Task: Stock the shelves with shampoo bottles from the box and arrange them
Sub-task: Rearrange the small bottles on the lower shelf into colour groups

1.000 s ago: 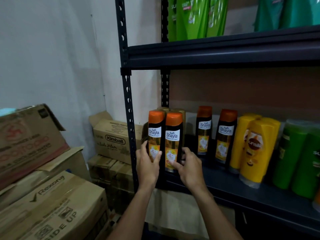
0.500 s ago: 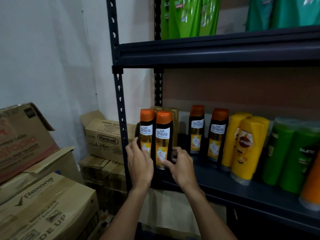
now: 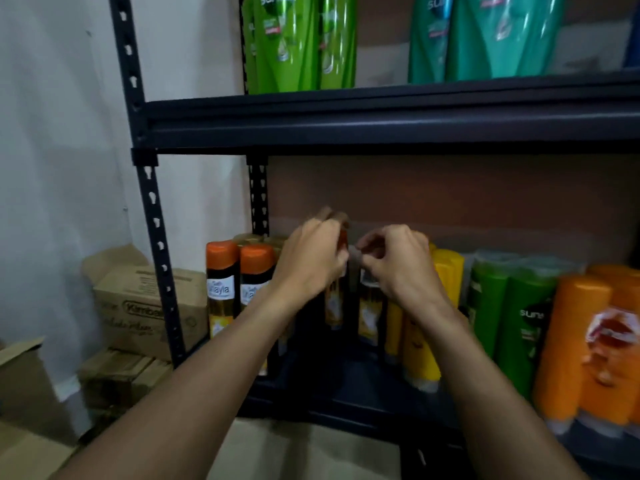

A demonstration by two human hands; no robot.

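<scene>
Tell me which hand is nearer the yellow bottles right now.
Right. The right hand overlaps the left edge of the yellow bottles in this view. The left hand is farther left, gripping an orange-capped dark bottle.

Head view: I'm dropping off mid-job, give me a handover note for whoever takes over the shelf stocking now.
Left hand: grips the top of a dark Shayla bottle on the middle shelf.
Right hand: fingers curled over the top of the neighbouring Shayla bottle; grip unclear in the blur.
Done: two front Shayla bottles stand upright at the shelf's left end; yellow bottles stand to the right.
Left: line up the two handled bottles with that pair, then carry on stocking.
</scene>
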